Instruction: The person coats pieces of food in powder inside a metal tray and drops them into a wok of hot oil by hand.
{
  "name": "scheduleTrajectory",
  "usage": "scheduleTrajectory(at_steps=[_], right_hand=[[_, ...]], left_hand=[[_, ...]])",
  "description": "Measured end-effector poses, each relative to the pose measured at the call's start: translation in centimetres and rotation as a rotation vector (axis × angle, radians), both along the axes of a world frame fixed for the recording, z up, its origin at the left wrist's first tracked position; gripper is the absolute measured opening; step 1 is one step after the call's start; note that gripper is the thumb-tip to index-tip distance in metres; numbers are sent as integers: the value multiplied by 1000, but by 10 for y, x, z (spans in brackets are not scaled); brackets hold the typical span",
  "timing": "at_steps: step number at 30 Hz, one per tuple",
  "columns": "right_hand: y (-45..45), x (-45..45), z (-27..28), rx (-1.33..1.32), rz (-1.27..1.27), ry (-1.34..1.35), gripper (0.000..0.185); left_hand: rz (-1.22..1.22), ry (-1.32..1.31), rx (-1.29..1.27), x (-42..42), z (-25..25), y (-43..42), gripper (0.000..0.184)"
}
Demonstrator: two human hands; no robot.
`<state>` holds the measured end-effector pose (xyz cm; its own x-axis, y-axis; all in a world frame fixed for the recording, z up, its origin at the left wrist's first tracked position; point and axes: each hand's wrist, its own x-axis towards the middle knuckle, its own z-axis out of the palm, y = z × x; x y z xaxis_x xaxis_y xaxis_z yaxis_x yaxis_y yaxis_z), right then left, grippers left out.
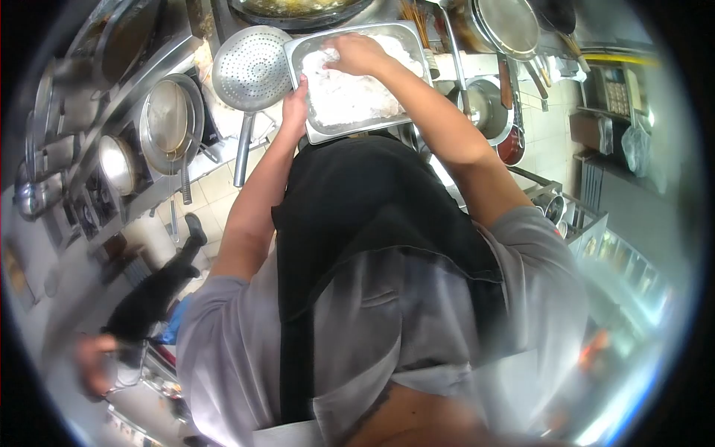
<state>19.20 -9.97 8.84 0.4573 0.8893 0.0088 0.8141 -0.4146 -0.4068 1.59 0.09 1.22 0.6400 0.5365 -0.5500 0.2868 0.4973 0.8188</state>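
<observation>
A rectangular metal tray (pixel 320 132) of white powder (pixel 357 97) that looks like flour is held in front of my body. My left hand (pixel 296 106) is closed around its left edge, thumb up along the rim. Inside the tray, near the far left corner, my right hand (pixel 356 55) reaches down to the powder. Its fingers are bent and look apart, with white on the tips. Whether any piece lies under them is hidden. Touching or very near the tray's left side is a round perforated strainer (pixel 252 68), its long handle pointing toward me.
Beyond the tray is a large wok (pixel 298 13) with yellowish liquid. Strainers and pans (pixel 167 119) sit on the left; a sieve (pixel 508 28), a ladle (pixel 454 59) and a metal pot (pixel 488 108) are at right. Another person (pixel 153 294) stands behind on the left.
</observation>
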Motion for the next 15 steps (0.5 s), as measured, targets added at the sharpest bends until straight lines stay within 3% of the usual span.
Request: scheduleTrajectory(at_steps=[1,3,5,8,10,15], right_hand=[[0,-2,0,0,7,3,32],[-1,-16,24,-310,293,163,28],[-7,-32,-19,-325,437,4,23],[-11,-53,-37,-430,477,-103,23],[-13,-53,-47,-299,547,-121,24],[-14,-35,13,-374,466,35,21]], left_hand=[[-12,25,20,1,0,1,72],[5,3,11,1,-7,2,72],[16,-25,4,2,-16,4,71],[3,16,-19,3,-20,6,66],[10,-16,44,3,-14,4,64],[6,-34,-16,5,-9,3,64]])
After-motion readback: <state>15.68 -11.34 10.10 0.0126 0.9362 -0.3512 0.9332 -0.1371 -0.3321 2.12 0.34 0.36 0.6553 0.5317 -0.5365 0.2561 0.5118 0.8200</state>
